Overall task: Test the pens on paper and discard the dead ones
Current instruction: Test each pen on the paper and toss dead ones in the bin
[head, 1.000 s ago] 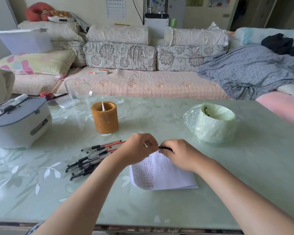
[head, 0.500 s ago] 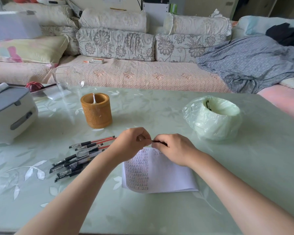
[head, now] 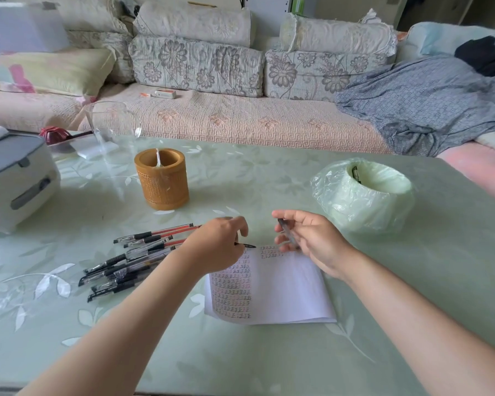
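A white paper sheet (head: 286,287) covered with rows of small test marks lies on the green table (head: 240,352). My left hand (head: 217,244) hovers over its top left corner and pinches a short black pen part (head: 246,246) that pokes out to the right. My right hand (head: 312,238) is raised just above the sheet's top edge and holds a blurred grey pen (head: 287,233) between thumb and fingers. A pile of several black and red pens (head: 135,255) lies left of the paper. A small bin lined with a green bag (head: 363,195) stands to the right, with one pen (head: 355,174) inside.
A bamboo pen holder (head: 162,180) stands behind the pile. A grey-and-white case (head: 15,181) sits at the far left, and a glass jug (head: 112,130) stands at the back edge. A sofa (head: 226,118) with cushions runs behind the table.
My hands were together over the paper's top edge on one pen. They have pulled apart, the right hand keeping the pen and the left a short black part. The view has tilted down.
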